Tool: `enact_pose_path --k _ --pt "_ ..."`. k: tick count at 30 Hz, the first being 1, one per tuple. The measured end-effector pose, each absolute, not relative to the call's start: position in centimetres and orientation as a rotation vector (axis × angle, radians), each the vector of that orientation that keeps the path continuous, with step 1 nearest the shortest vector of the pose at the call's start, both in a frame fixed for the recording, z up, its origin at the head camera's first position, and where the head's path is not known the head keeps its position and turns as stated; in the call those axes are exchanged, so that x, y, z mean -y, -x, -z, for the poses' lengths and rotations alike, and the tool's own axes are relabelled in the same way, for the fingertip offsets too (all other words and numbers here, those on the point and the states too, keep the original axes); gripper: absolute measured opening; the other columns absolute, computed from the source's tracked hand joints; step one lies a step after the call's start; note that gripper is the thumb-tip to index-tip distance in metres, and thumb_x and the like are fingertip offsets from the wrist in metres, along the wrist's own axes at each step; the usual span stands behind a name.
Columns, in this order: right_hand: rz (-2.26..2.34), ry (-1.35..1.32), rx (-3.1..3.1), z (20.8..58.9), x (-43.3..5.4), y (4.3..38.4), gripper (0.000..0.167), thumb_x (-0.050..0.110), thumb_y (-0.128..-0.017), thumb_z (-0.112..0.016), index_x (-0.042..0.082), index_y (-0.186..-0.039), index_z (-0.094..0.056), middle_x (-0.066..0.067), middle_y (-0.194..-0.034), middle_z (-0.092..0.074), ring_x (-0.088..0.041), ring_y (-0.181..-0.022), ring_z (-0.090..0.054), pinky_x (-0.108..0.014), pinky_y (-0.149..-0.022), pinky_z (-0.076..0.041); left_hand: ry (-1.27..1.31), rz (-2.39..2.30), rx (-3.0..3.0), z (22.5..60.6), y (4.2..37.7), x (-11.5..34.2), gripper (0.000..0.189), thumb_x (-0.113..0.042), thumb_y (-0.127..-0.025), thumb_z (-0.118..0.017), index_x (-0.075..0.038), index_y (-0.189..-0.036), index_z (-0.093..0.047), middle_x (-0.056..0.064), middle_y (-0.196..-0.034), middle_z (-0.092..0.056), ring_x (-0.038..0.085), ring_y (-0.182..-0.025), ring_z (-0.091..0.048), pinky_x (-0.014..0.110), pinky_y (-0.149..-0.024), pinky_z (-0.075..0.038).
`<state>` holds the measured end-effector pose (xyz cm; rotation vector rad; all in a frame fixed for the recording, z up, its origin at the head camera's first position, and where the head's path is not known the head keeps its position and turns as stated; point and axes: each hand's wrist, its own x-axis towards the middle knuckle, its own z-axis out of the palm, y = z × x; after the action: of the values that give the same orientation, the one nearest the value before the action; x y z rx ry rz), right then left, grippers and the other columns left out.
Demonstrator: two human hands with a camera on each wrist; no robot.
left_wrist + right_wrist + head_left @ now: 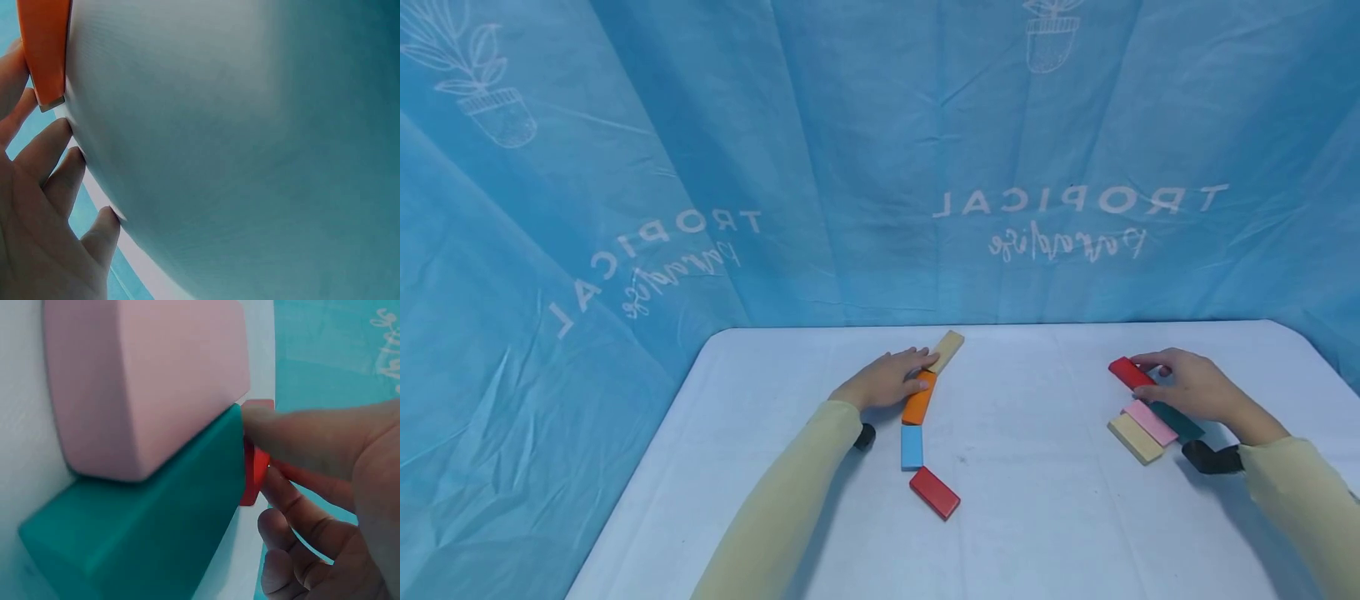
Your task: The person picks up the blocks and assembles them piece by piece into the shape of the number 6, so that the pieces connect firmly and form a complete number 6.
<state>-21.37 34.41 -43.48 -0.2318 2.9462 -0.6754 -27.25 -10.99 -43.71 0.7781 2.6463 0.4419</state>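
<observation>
My left hand [891, 379] reaches over the far end of a line of blocks. Its thumb lies on the orange block [917, 403], and its fingertips touch the near end of a plain wooden block [951, 346]. In the left wrist view the orange block [45, 50] shows beside loosely spread fingers. On the other side, my right hand [1198, 387] pinches a red block [1126, 371] between thumb and fingers. Close beneath that hand lies a dark green block [1176, 421], beside a pink block [1150, 422]. The right wrist view shows the green block [144, 519] partly covering the red block [255, 469].
A light blue block [912, 448] continues the line toward me, with another red block [935, 493] angled at its near end. A second wooden block [1135, 439] lies against the pink one. Blue printed cloth [880, 167] hangs behind the white table [1022, 533].
</observation>
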Motion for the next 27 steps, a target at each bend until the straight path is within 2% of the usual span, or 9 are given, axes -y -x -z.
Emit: enact_pose_path --k 6,10,14,21,23,27 --pt "0.623 0.275 -2.983 43.7 -34.4 21.9 0.054 0.007 -0.084 -0.078 -0.008 -0.132 -0.058 -0.037 -0.125 -0.053 -0.052 -0.108 -0.051 -0.058 -0.080 -0.056 -0.781 -0.439 -2.650 43.8 27.3 11.0 0.056 -0.036 -0.107 -0.049 -0.026 -0.159 -0.032 0.004 -0.164 -0.029 0.021 -0.152 -0.022 0.045 -0.124 -0.014" --pt "0.621 0.263 -2.996 43.7 -34.2 22.1 0.055 0.004 -0.082 -0.078 -0.007 -0.133 -0.058 -0.038 -0.126 -0.052 -0.056 -0.114 -0.046 -0.063 -0.083 -0.053 -0.782 -0.440 -2.651 43.8 27.2 11.0 0.056 -0.036 -0.107 -0.049 -0.026 -0.159 -0.032 0.003 -0.164 -0.029 0.021 -0.152 -0.022 0.045 -0.124 -0.014" --pt "0.604 0.128 -3.016 43.4 -33.7 21.7 0.065 0.016 -0.080 -0.081 -0.011 -0.133 -0.053 -0.041 -0.123 -0.050 -0.058 -0.112 -0.044 -0.063 -0.078 -0.053 -0.783 -0.435 -2.647 43.8 27.3 11.0 0.056 -0.037 -0.107 -0.048 -0.026 -0.159 -0.032 0.004 -0.164 -0.029 0.021 -0.152 -0.022 0.045 -0.124 -0.014" --pt "0.562 -0.112 -2.997 43.1 -32.3 21.5 0.090 0.044 -0.081 -0.078 -0.026 -0.125 -0.041 -0.040 -0.102 -0.054 -0.050 -0.087 -0.054 -0.050 -0.061 -0.055 -0.773 -0.435 -2.642 43.6 27.3 11.0 0.056 -0.036 -0.107 -0.049 -0.027 -0.159 -0.032 0.003 -0.164 -0.029 0.021 -0.152 -0.021 0.045 -0.124 -0.014" --pt "0.544 -0.135 -2.993 43.2 -32.0 21.5 0.089 0.047 -0.081 -0.077 -0.027 -0.120 -0.043 -0.037 -0.095 -0.055 -0.047 -0.081 -0.056 -0.047 -0.058 -0.055 -0.775 -0.433 -2.642 43.6 27.3 11.0 0.056 -0.036 -0.107 -0.048 -0.027 -0.159 -0.032 0.003 -0.164 -0.029 0.020 -0.152 -0.021 0.045 -0.124 -0.014" --pt "0.532 -0.175 -2.968 43.1 -31.6 21.8 0.077 0.045 -0.081 -0.076 -0.022 -0.106 -0.049 -0.030 -0.084 -0.056 -0.041 -0.074 -0.056 -0.043 -0.055 -0.052 -0.777 -0.430 -2.638 43.6 27.3 11.0 0.056 -0.036 -0.107 -0.048 -0.026 -0.159 -0.032 0.003 -0.164 -0.029 0.020 -0.152 -0.021 0.045 -0.124 -0.014"
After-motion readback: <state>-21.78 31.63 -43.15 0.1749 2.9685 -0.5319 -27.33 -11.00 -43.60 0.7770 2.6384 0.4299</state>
